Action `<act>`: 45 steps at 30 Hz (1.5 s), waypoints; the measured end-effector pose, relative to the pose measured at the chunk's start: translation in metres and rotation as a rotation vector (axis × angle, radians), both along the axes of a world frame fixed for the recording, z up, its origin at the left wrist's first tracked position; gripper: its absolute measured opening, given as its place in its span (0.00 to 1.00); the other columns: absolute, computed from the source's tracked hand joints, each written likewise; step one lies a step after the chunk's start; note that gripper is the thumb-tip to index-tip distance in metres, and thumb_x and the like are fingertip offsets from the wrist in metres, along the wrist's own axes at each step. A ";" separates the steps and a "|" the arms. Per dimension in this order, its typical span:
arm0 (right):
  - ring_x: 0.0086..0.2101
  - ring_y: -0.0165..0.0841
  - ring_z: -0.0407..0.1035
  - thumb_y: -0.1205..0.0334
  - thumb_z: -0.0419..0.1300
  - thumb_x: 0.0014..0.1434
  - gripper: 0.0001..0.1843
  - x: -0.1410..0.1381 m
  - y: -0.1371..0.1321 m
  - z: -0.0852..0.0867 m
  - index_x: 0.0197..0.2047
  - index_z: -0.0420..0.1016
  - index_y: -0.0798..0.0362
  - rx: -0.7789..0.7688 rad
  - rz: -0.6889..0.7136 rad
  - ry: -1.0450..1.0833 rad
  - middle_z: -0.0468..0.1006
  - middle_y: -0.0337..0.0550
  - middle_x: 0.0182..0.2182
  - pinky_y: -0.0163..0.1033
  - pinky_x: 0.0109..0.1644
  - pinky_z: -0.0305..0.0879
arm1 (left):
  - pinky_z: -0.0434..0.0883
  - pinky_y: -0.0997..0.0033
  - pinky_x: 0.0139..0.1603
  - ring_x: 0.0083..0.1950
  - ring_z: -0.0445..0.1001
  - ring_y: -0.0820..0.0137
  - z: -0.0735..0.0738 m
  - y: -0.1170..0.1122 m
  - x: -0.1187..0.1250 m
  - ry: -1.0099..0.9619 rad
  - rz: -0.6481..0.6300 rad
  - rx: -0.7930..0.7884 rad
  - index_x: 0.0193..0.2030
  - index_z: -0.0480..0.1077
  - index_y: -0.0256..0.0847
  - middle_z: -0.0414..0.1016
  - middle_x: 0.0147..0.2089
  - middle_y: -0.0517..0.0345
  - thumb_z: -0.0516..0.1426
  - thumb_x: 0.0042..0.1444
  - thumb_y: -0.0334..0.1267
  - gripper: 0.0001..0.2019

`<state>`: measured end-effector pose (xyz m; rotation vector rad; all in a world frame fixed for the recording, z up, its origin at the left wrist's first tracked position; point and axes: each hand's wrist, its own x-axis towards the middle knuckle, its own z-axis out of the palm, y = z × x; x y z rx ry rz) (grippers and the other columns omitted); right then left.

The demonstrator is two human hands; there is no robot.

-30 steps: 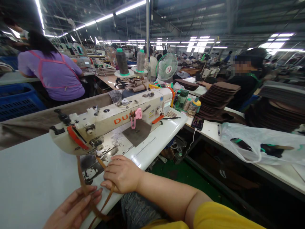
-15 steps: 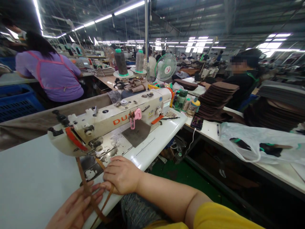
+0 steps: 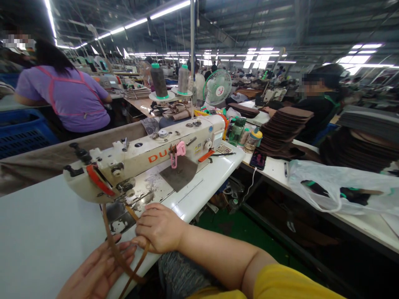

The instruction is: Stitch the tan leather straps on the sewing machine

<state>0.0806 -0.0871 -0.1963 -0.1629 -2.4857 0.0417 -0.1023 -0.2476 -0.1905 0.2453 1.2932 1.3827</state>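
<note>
A cream sewing machine [image 3: 149,158] stands on a white table [image 3: 37,232] before me. A narrow brown strap [image 3: 110,238] runs from under the machine's needle end down over the table's near edge, looping back up. My right hand [image 3: 160,227] is curled shut on the strap's right-hand run, close to the needle plate. My left hand [image 3: 99,272] lies palm up under the strap's left run at the table edge, fingers stretched out and touching it.
A grey fabric patch [image 3: 181,172] lies under the machine arm. Bottles [image 3: 246,133], a phone [image 3: 258,160] and stacked brown pieces [image 3: 286,126] sit on the right-hand table, with a plastic bag [image 3: 339,187]. Thread cones [image 3: 159,81] and a fan [image 3: 217,87] stand behind. Other people work nearby.
My left hand has slid slightly along the strap and opened flatter beneath it. My right hand holds its place by the needle plate.
</note>
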 end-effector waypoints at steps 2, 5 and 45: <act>0.45 0.34 0.73 0.41 0.55 0.74 0.23 0.000 0.000 0.000 0.37 0.76 0.51 0.002 0.002 0.008 0.81 0.41 0.35 0.43 0.68 0.59 | 0.85 0.60 0.55 0.55 0.85 0.50 0.003 0.000 0.005 0.058 0.019 0.057 0.59 0.76 0.48 0.88 0.52 0.47 0.74 0.50 0.42 0.29; 0.45 0.34 0.73 0.41 0.56 0.74 0.23 0.001 0.000 0.001 0.37 0.76 0.50 0.002 -0.005 0.012 0.81 0.41 0.35 0.43 0.68 0.59 | 0.86 0.62 0.52 0.49 0.87 0.53 -0.002 -0.001 0.005 0.110 0.026 0.068 0.59 0.75 0.51 0.89 0.47 0.51 0.73 0.53 0.44 0.27; 0.44 0.34 0.74 0.42 0.55 0.75 0.23 0.001 -0.001 0.002 0.36 0.75 0.51 -0.006 0.001 0.024 0.81 0.40 0.35 0.42 0.67 0.60 | 0.83 0.66 0.58 0.58 0.84 0.53 -0.023 -0.001 -0.008 0.097 0.035 0.067 0.59 0.76 0.43 0.86 0.57 0.44 0.75 0.52 0.45 0.29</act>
